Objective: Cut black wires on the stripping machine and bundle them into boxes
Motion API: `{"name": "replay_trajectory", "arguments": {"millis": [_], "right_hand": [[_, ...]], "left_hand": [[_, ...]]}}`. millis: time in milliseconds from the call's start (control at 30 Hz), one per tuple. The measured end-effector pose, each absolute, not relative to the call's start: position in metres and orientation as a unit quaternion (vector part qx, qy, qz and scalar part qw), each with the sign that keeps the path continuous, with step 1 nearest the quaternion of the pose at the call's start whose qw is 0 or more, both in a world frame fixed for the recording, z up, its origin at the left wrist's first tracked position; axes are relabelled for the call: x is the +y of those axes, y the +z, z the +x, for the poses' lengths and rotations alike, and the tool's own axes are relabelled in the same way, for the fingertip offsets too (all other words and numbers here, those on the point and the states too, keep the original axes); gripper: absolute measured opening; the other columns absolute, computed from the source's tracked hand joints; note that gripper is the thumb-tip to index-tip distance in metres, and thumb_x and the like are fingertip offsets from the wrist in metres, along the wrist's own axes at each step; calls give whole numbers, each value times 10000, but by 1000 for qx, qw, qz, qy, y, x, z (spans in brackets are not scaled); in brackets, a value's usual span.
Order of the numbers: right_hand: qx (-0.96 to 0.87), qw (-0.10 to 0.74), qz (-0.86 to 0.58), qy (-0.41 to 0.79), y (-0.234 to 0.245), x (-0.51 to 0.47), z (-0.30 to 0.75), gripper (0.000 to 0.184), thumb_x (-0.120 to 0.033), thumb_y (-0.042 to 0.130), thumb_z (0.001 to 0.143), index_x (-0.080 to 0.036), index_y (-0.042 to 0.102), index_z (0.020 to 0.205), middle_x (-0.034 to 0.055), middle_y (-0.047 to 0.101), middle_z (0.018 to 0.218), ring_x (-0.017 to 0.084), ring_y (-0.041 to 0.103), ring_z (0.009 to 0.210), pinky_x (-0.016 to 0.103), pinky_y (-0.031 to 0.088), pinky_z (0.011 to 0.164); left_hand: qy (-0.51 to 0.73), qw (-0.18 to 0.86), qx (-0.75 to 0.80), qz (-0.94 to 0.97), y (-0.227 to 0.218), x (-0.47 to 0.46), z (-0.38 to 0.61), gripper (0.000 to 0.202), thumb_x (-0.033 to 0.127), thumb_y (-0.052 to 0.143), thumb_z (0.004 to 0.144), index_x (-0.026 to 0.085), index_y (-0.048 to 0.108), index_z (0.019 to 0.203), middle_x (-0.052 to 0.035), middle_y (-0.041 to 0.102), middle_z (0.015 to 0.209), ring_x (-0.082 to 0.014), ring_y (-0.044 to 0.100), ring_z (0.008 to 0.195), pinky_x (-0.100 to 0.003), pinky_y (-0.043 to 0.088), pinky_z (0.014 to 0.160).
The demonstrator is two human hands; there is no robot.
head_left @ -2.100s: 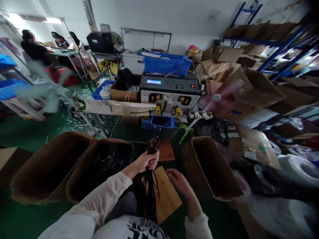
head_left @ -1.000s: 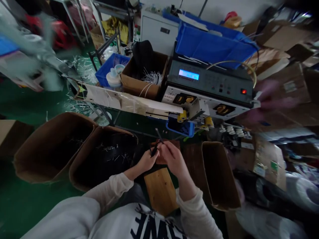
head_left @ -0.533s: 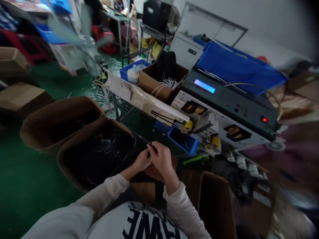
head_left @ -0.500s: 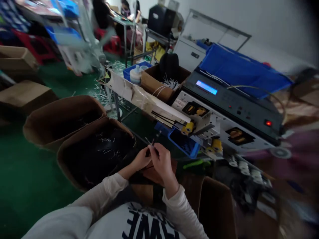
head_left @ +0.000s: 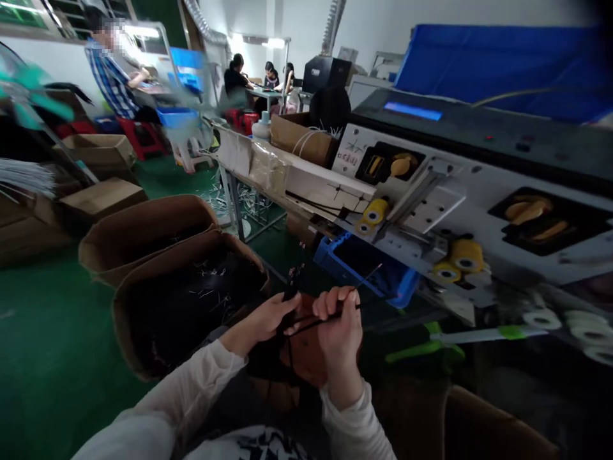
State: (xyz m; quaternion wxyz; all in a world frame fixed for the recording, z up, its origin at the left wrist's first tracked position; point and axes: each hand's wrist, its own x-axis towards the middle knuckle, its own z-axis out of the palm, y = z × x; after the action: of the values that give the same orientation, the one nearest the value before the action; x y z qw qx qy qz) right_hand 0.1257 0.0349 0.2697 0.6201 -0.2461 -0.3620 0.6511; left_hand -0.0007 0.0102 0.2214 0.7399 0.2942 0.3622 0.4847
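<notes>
My left hand (head_left: 268, 318) is closed around a small bundle of black wires (head_left: 292, 287), whose bare coppery ends stick up above the fingers. Beside it on the right, my right hand (head_left: 341, 329) is curled around a black wire (head_left: 313, 323) that runs across from the left hand. A thin end with a pale tip points up and right past the right fingers. Under both hands lies a reddish-brown surface (head_left: 306, 354). How many wires each hand holds cannot be made out.
A wire-processing machine (head_left: 354, 150) with yellow rollers (head_left: 376, 211) stands on the right, above a blue tray (head_left: 407, 291). Cardboard boxes (head_left: 122, 306) with dark contents sit at left. A green-and-white fan (head_left: 421, 348) is at lower right. People sit working at the back.
My hands were together and have moved apart; the right one has shifted right with a wire. The view has turned and levelled, showing more of the back of the room.
</notes>
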Motion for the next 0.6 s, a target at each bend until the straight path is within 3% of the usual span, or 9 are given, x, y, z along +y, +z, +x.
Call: {"name": "replay_trajectory", "arguments": {"millis": [100,200,267,367,500,600], "right_hand": [[-327,627,-241,665,266,45,139,222,-404,475,894,-229,450,760,-100,214,527,57,155,401,187,182,390],[-394,570,-297,657,261,52,147,217,-400,633,788,-211,527,776,-108,203,516,47,128,408,196,119,377],[-468,494,-334,652,258,51,146,258,-384,712,706,-187,592,822,-107,263,511,34,157,409,196,123,381],[-553,401,-351,640,258,42,141,327,-415,731,664,-153,645,840,-63,439,568,28,221,425,198,155,390],[-614,415,-334,582,265,25,138,303,-435,703,684,-155,608,617,-13,554,630,51,335,483,208,234,429],[-620,434,-330,564,269,18,140,306,-421,704,688,-166,581,573,-12,596,666,55,350,491,217,244,444]], "left_hand": [[494,695,376,363,202,1,-4,411,522,517,820,160,430,644,37,428,510,-114,543,491,-224,404,487],[483,691,363,396,191,-15,-4,413,503,513,830,173,381,621,78,303,469,-56,395,387,-189,279,410],[460,716,353,390,189,-28,-1,407,509,525,820,176,380,636,89,273,471,-30,258,363,-186,179,380],[432,739,341,389,191,-47,5,413,520,542,805,174,387,642,87,268,477,-26,210,382,-188,146,384],[429,749,320,391,196,-62,10,393,489,591,783,163,409,661,78,302,515,-19,225,390,-184,151,385],[460,753,291,369,196,-66,12,399,513,632,742,147,477,769,78,324,554,-13,232,394,-169,154,384]]}}
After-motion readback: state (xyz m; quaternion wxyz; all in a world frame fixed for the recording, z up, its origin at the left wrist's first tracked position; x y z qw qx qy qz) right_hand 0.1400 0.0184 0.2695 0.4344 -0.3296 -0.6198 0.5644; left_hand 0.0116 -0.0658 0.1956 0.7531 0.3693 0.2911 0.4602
